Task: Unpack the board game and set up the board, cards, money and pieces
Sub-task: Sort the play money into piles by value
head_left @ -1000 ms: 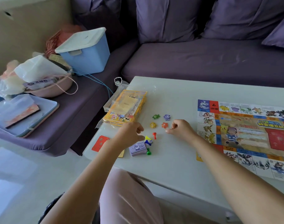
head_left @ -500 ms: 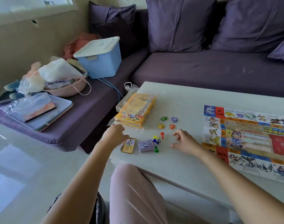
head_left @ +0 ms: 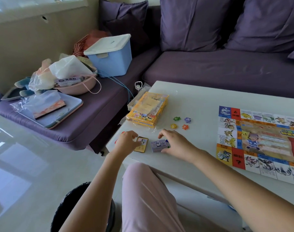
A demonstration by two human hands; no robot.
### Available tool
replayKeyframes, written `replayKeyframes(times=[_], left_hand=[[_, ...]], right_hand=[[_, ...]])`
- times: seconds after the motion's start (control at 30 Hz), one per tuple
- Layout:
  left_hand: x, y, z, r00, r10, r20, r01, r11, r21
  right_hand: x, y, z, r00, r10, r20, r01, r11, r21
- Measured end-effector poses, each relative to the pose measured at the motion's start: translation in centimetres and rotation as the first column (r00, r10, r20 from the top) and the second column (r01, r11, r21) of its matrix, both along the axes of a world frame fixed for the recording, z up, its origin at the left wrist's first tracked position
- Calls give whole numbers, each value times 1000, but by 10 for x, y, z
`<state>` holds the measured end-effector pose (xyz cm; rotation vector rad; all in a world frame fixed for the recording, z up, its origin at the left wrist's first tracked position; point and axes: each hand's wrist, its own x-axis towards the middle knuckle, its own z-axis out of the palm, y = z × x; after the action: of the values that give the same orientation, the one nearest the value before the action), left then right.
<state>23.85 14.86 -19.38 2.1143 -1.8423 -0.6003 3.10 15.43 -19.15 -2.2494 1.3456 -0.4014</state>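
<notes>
1. Card deck (head_left: 141,144) sits at the table's (head_left: 193,101) near-left corner; left hand (head_left: 127,142) pinches its left edge.
2. Money stack (head_left: 158,145) just beside; right hand (head_left: 175,143) arches over it, grip we cannot tell.
3. We judge both light, slippery: squeeze opposite edges.

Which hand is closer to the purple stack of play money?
Right. The right hand curls around the right edge of the purple money stack; the left hand is further to its left, on the yellow card beside it.
</notes>
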Motion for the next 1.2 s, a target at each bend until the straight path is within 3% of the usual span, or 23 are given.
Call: replayKeyframes(times=[0.13, 0.37, 0.57, 0.8, 1.03, 1.2], left_hand=[[-10, 8, -8, 995, -95, 42, 96, 995, -8], [-11, 15, -10, 997, -69, -26, 69, 998, -1], [-13, 27, -15, 996, 8, -85, -13, 998, -63], [-28, 56, -17, 976, 97, -195, -129, 979, -161], [-38, 80, -42, 951, 170, -257, -202, 974, -104], [-44, 82, -42, 942, 135, -307, -179, 977, -118]], right_hand=[[23, -18, 4, 979, 98, -180, -82, 992, 95], [46, -29, -4, 917, 128, -377, -79, 987, 142], [50, -15, -11, 943, 127, -306, -92, 988, 126], [29, 24, -37, 996, 91, -15, -91, 995, 29], [23, 61, -62, 988, 31, -154, -55, 987, -154], [18, 73, -80, 993, -45, -111, 9, 952, -305]])
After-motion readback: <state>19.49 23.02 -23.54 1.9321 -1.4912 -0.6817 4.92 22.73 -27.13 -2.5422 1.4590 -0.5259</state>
